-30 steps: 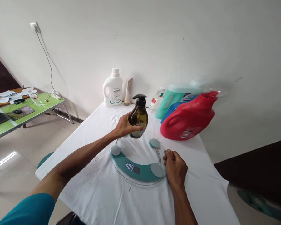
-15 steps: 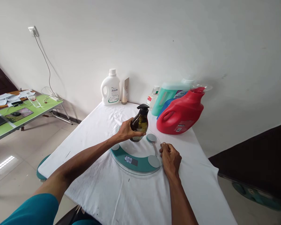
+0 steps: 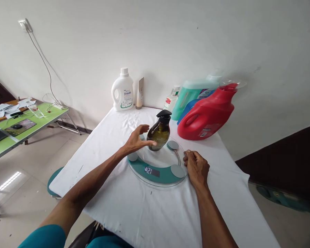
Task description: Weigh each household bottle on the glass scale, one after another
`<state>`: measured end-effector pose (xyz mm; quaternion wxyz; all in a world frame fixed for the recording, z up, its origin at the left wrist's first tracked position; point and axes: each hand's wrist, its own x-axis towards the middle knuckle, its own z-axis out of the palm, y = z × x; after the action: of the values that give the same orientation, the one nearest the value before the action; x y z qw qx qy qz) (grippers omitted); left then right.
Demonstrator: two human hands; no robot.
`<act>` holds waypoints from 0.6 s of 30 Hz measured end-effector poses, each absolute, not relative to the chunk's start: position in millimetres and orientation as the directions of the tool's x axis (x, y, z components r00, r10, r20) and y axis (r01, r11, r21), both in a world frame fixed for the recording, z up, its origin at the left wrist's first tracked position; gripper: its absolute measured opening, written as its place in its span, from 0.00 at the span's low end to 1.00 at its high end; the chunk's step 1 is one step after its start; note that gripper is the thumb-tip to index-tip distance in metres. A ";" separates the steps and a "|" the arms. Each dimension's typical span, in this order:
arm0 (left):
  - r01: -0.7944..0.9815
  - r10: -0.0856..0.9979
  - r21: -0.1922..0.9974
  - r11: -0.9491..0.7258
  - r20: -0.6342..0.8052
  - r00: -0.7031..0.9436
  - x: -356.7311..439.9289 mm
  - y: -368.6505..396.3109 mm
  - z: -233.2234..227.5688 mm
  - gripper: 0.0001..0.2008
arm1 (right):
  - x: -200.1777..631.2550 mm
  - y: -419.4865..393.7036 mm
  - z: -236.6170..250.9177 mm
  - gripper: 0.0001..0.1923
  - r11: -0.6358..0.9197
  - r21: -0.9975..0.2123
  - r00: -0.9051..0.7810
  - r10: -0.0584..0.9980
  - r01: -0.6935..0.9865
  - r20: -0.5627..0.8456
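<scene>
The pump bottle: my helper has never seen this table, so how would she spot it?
On the white table lies a round glass scale. The pump bottle stands upright on it, beside the open left hand. It alone is dark brown with a black pump.

Head-worn view, near, angled down over table (image 3: 170, 213).

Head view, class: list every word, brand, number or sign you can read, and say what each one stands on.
"21", preceded by a smaller unclear mark: display of the glass scale.
Brown pump bottle: label too blurred.
White jug: label too small.
Red jug: label too small.
Small clear bottle: label blurred.
Teal jug: label unreadable.
</scene>
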<state>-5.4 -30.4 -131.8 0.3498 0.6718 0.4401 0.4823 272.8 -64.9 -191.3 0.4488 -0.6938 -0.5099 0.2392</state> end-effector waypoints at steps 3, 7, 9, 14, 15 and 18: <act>0.288 0.931 0.905 -0.313 0.352 -0.094 -34.7 -28.8 -149.4 0.26 | 271.1 -65.7 -190.2 0.25 -0.082 -0.870 0.384 0.914 0.486 0.128; 0.301 0.923 0.942 -0.148 0.241 -0.301 -63.5 -21.8 -175.7 0.25 | 270.4 -66.1 -191.5 0.25 -0.079 -0.867 0.383 0.914 0.492 0.134; 0.254 0.944 0.961 -0.110 0.181 -0.277 -68.7 -19.0 -183.5 0.26 | 270.3 -66.3 -192.5 0.25 -0.073 -0.865 0.377 0.915 0.496 0.139; 0.298 0.959 0.944 -0.144 0.208 -0.194 -67.8 -18.8 -188.2 0.30 | 269.4 -68.6 -191.8 0.24 -0.079 -0.863 0.377 0.916 0.499 0.134; 0.300 0.959 0.942 -0.150 0.213 -0.188 -67.7 -19.3 -188.3 0.30 | 269.3 -69.3 -191.2 0.24 -0.080 -0.862 0.373 0.918 0.501 0.132; 0.280 0.960 0.948 -0.154 0.210 -0.183 -68.5 -20.2 -188.9 0.32 | 269.7 -70.5 -190.4 0.22 -0.065 -0.856 0.353 0.925 0.512 0.141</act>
<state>-68.5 -20.2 -188.9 0.3250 0.5505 0.5632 0.5235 269.7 -70.5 -190.4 0.4446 -0.6919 -0.5195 0.2321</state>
